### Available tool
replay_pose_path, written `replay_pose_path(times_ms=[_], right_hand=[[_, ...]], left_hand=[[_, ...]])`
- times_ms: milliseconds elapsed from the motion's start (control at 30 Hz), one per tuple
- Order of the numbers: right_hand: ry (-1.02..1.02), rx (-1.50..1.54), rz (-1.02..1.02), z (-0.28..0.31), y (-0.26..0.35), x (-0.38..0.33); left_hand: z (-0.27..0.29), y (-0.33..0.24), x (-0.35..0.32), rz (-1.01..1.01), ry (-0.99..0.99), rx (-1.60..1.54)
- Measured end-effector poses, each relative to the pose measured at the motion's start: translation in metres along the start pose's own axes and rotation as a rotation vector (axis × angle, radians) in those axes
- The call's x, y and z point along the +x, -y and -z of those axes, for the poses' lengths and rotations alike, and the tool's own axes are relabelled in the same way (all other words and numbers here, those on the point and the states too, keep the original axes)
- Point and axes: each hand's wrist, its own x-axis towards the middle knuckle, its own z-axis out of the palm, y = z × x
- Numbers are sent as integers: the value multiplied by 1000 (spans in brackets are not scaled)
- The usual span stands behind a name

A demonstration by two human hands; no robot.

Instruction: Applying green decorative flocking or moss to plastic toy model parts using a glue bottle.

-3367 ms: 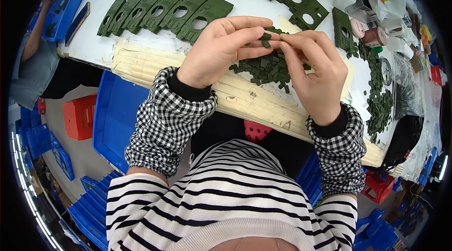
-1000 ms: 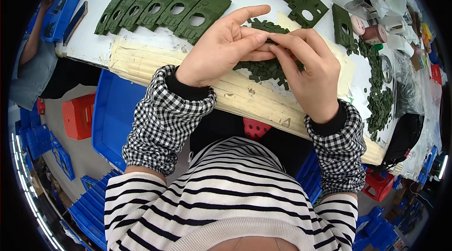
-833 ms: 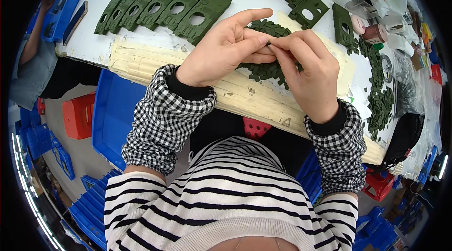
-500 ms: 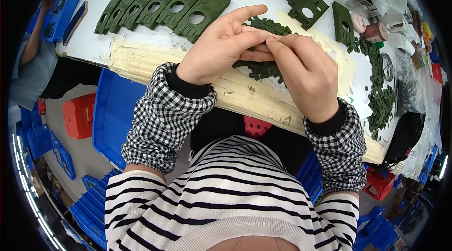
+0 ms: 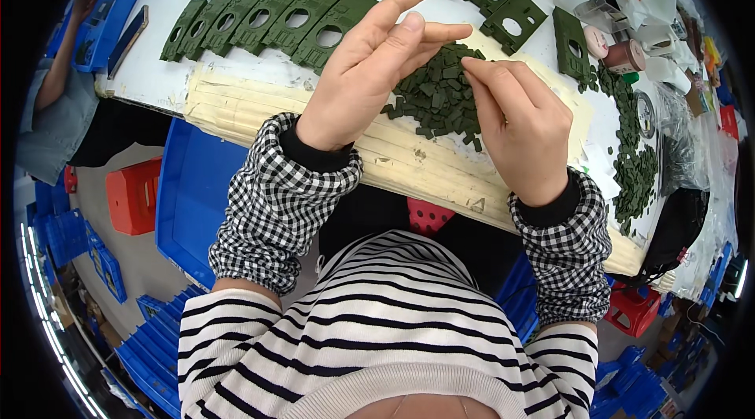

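My left hand (image 5: 358, 73) is raised over the table with its fingers stretched out and the thumb apart; nothing shows in it. My right hand (image 5: 525, 128) has thumb and index finger pinched together at the right side of a pile of small dark green plastic pieces (image 5: 432, 101). Whatever lies in that pinch is too small to make out. Just beyond my left hand is a row of overlapping green plastic plates (image 5: 259, 16), each with a round hole. My left fingers partly cover the pile, and the hand hides part of the nearest plate.
More holed green plates (image 5: 503, 6) lie at the far side, and a single plate (image 5: 568, 34) leans right of them. Small green pieces (image 5: 635, 171) trail down the right side near jars (image 5: 625, 56) and plastic bags. A blue bin (image 5: 193, 191) stands below the table's left edge.
My hands were together at the fingertips over the pile; now they are apart. The left has moved up and left and its fingers have spread, while the right remains pinched, uncovering more of the pile.
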Motion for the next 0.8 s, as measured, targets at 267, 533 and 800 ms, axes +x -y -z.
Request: replay_pose_path(times_ms=[267,533,800], right_hand=[[43,41,-24,-2,0,-2],[70,54,-32,-2,1,0],[80,67,-47,-2,0,0]], left_hand=[[6,-11,-15,-364,-63,1080],[6,-7,-28,-317,-50,1257],[5,-4,-23,-387,17,1415]])
